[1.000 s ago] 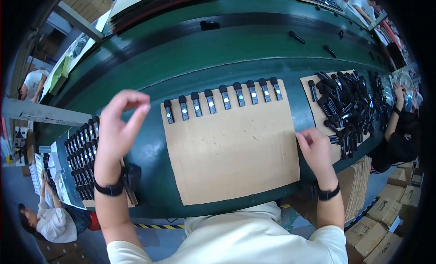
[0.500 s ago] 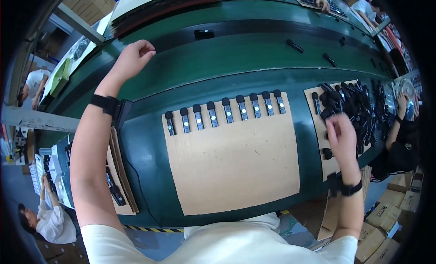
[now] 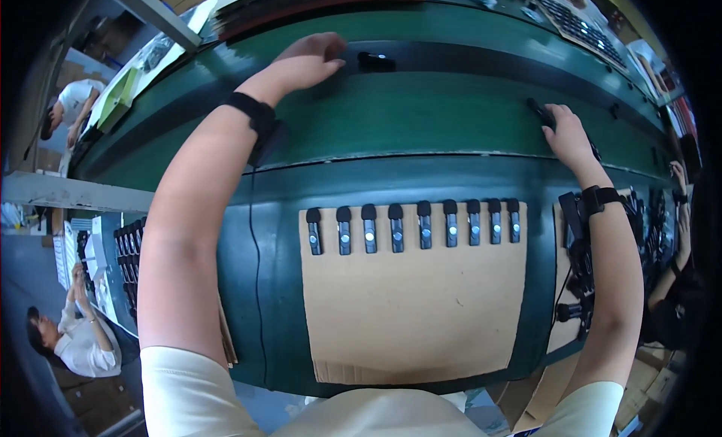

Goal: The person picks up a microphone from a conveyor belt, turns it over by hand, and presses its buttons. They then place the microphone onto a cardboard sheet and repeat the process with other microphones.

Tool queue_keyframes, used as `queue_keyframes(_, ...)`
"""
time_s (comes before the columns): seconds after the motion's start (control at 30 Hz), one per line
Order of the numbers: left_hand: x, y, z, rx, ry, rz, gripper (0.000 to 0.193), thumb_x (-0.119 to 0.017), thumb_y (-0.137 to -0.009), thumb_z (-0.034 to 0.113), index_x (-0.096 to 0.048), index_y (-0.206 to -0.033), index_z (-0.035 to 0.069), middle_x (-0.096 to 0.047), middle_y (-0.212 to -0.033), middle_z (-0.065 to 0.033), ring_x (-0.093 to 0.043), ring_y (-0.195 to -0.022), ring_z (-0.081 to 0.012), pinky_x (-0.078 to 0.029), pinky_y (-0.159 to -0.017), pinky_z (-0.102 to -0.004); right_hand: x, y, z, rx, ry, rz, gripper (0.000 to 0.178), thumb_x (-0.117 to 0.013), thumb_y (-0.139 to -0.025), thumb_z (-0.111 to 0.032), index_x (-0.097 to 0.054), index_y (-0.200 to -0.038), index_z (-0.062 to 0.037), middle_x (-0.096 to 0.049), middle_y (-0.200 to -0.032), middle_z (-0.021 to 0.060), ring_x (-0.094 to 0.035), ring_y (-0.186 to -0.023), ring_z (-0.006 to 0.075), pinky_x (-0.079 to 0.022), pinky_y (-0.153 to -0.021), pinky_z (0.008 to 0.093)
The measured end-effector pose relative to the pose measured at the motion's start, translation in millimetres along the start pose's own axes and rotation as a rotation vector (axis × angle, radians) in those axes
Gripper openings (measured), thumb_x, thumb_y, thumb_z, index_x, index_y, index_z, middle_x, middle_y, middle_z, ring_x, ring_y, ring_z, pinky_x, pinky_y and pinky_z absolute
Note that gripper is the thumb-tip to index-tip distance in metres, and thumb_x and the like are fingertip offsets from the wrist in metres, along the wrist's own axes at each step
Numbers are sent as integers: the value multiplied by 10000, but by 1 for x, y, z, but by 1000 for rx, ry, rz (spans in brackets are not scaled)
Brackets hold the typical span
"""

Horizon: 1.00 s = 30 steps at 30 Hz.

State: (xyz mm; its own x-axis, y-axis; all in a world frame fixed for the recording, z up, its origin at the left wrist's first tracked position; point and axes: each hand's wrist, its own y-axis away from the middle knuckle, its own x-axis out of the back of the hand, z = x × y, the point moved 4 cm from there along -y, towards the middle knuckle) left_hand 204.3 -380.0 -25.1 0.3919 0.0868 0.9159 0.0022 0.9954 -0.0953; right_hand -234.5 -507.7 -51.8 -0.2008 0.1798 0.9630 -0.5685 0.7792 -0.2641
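Along the far edge of a brown cardboard sheet (image 3: 414,309) lies a row of several small black clip-on microphones (image 3: 396,230), foam tips pointing away from me. My left hand (image 3: 308,61) reaches over the green conveyor belt, thumb and fingers apart with nothing between them. Just right of its fingertips a lone black microphone (image 3: 376,61) rests on the belt, untouched. Farther right, my right hand (image 3: 569,138) has its thumb and fingers closed around another black microphone (image 3: 538,110) at the belt. Its gripped end is partly hidden by the fingers.
A heap of black microphones (image 3: 583,271) on cardboard sits right, partly behind my right forearm. Stacked sheets (image 3: 301,4) stand at the far left. A black cable (image 3: 258,286) runs down the table. Co-workers are at both sides; a metal beam (image 3: 75,192) crosses at left.
My right hand has moved from the heap out to the belt and closed on a microphone there. My left hand has shifted right, toward the lone microphone, and its fingers have opened. The view has shifted.
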Motion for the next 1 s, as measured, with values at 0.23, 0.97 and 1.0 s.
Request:
queue_keyframes(0.23,-26,-22,-14,2,32,45,311,-660,-902,170,-603,-1175,32,-671,-1081,-152,-647,-1014,-274,-502,-894,-359,-15,-24,6,2,-39,-234,307,-618,-844,-3,-587,-1149,16,-615,-1052,139,-615,-972,331,-499,-878,378)
queue_keyframes(0.97,24,295,212,-292,427,334,264,-749,-730,-29,-636,-961,33,-653,-937,-103,-648,-889,-264,-515,-772,-354,107,237,-198,-246,-1828,-494,283,-635,-896,-98,-564,-1157,-15,-593,-928,60,-542,-759,115,-429,-616,217)
queue_keyframes(1.0,19,311,222,-296,459,320,259,-749,-735,-28,-635,-961,31,-655,-937,-112,-645,-883,-265,-513,-780,-360,116,245,-217,-161,-1711,-408,315,-681,-870,-89,-574,-1155,-9,-592,-886,47,-527,-734,112,-414,-617,223)
